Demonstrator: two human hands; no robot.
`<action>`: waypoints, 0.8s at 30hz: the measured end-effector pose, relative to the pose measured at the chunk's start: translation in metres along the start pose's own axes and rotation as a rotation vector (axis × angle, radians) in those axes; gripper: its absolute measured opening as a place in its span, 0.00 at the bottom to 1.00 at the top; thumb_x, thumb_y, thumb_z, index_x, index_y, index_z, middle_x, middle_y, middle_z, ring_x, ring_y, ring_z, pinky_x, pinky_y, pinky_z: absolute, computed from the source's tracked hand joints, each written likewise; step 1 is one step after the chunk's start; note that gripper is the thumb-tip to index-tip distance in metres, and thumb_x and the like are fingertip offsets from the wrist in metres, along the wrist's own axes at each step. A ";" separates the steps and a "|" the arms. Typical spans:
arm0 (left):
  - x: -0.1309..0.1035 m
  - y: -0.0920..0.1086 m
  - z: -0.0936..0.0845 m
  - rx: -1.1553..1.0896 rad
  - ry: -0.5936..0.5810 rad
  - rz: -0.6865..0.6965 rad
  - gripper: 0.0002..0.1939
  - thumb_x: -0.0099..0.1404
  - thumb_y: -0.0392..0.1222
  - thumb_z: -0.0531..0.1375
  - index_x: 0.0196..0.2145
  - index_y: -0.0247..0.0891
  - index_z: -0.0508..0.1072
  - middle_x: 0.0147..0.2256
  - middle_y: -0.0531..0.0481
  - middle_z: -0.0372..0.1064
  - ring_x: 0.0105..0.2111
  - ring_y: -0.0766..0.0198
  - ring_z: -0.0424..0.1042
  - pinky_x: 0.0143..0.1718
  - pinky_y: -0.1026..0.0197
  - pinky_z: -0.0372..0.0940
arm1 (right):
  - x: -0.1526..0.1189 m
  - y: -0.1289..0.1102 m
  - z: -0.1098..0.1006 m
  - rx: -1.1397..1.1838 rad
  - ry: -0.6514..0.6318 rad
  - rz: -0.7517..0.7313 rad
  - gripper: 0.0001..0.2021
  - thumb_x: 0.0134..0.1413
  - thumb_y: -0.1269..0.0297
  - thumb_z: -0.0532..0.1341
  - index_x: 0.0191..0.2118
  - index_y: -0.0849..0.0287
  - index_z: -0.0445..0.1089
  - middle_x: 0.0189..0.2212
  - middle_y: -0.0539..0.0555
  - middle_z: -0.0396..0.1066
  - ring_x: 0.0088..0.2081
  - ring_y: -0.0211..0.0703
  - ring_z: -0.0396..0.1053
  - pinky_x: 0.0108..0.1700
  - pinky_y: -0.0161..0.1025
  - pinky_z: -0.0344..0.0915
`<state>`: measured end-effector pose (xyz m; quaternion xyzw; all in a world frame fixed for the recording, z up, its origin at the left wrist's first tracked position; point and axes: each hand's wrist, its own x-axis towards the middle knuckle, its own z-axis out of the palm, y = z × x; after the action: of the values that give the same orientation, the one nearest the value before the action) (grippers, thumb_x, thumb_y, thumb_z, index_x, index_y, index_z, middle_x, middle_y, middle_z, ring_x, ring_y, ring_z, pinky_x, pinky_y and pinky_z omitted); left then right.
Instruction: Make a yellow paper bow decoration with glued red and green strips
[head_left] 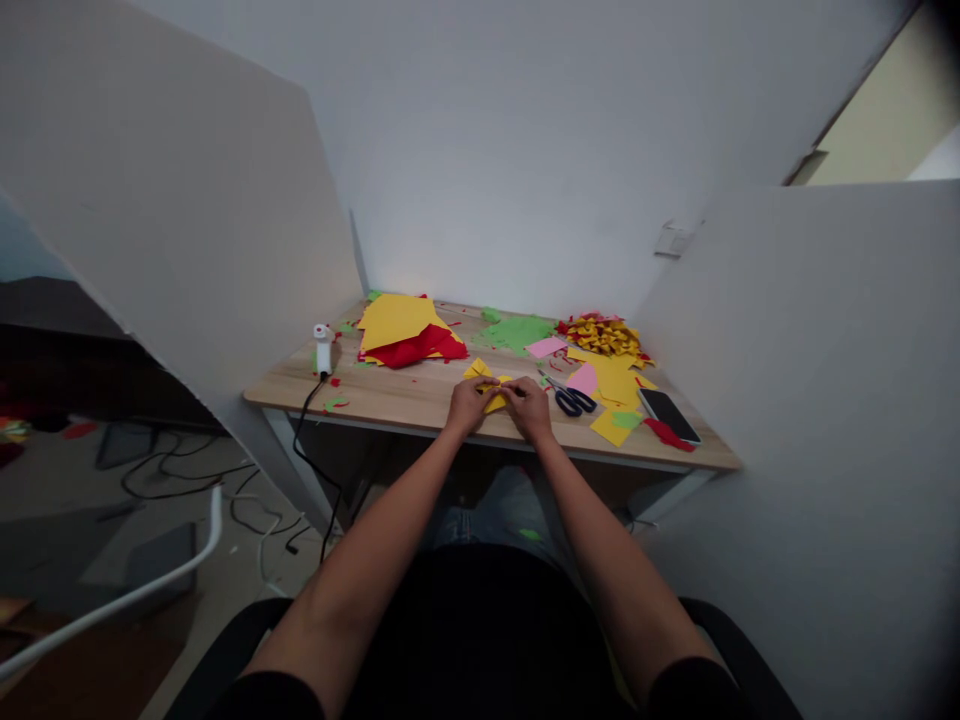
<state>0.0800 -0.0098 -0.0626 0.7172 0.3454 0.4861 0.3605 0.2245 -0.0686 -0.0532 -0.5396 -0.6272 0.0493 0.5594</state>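
Near the front edge of the wooden table (pixel 405 392), my left hand (pixel 470 402) and my right hand (pixel 526 406) meet over a small piece of yellow paper (pixel 493 403). The fingers of both hands pinch it, and they cover part of it. A folded-looking yellow corner (pixel 478 369) shows above my left fingers. Just right of my right hand lie scissors (pixel 574 400) with dark handles, their blades pointing to the back left. A pink paper piece (pixel 583 378) lies beside them.
Yellow sheets (pixel 401 318) with red paper (pixel 416 348) lie at the back left, green paper (pixel 517 332) at the back middle. A pile of yellow and red folded pieces (pixel 604 335) sits back right. A phone (pixel 670 415) lies right; a white corded device (pixel 322 352) stands left.
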 end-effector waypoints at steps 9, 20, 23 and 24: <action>-0.001 0.001 0.000 0.072 0.016 -0.017 0.13 0.70 0.47 0.60 0.44 0.34 0.74 0.45 0.45 0.74 0.45 0.59 0.74 0.50 0.48 0.70 | -0.001 -0.003 -0.002 -0.046 0.023 0.012 0.10 0.58 0.58 0.62 0.34 0.58 0.77 0.31 0.55 0.71 0.33 0.46 0.67 0.39 0.43 0.64; -0.008 0.018 -0.004 0.100 0.050 0.012 0.09 0.68 0.41 0.60 0.40 0.39 0.80 0.43 0.44 0.80 0.43 0.56 0.77 0.47 0.58 0.68 | 0.000 -0.005 -0.003 0.022 0.062 0.061 0.13 0.58 0.55 0.61 0.30 0.56 0.76 0.31 0.55 0.73 0.33 0.45 0.68 0.37 0.41 0.66; -0.010 0.020 -0.005 0.121 0.063 0.008 0.09 0.68 0.41 0.59 0.40 0.39 0.80 0.42 0.44 0.79 0.43 0.56 0.76 0.47 0.57 0.67 | 0.000 -0.005 -0.003 0.052 0.058 0.078 0.13 0.56 0.54 0.61 0.29 0.56 0.75 0.32 0.55 0.73 0.34 0.45 0.69 0.37 0.41 0.66; -0.010 0.021 -0.005 0.124 0.065 0.007 0.09 0.68 0.41 0.59 0.40 0.39 0.80 0.42 0.44 0.79 0.43 0.56 0.76 0.47 0.57 0.67 | 0.000 -0.006 -0.002 0.059 0.054 0.084 0.13 0.56 0.53 0.61 0.29 0.56 0.75 0.32 0.55 0.73 0.34 0.45 0.69 0.37 0.41 0.66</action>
<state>0.0750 -0.0276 -0.0479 0.7231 0.3838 0.4883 0.3024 0.2227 -0.0724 -0.0487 -0.5498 -0.5870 0.0768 0.5893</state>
